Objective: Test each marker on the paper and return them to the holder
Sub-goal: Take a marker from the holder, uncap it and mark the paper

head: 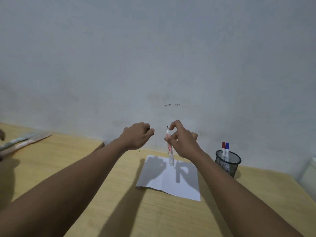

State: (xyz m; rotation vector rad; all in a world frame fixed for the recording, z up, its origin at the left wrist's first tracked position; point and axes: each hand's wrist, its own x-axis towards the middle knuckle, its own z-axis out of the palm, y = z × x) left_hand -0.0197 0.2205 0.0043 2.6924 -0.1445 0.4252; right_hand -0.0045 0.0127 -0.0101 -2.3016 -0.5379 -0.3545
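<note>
My right hand [183,141] holds a white marker [170,151] upright above the paper, its uncapped black tip pointing up. My left hand [137,135] is closed in a fist just left of it, with a small dark thing, probably the black cap [151,131], showing between its fingers. A white sheet of paper [179,187] lies flat on the wooden table below both hands. To the right stands a black mesh holder [228,162] with a red-capped marker [223,147] and a blue-capped marker [227,148] upright in it.
The tan wooden table [119,202] runs up against a pale grey wall. At the far left lie long flat pale objects [24,141]. A white object [309,175] sits at the right edge, behind the table's corner.
</note>
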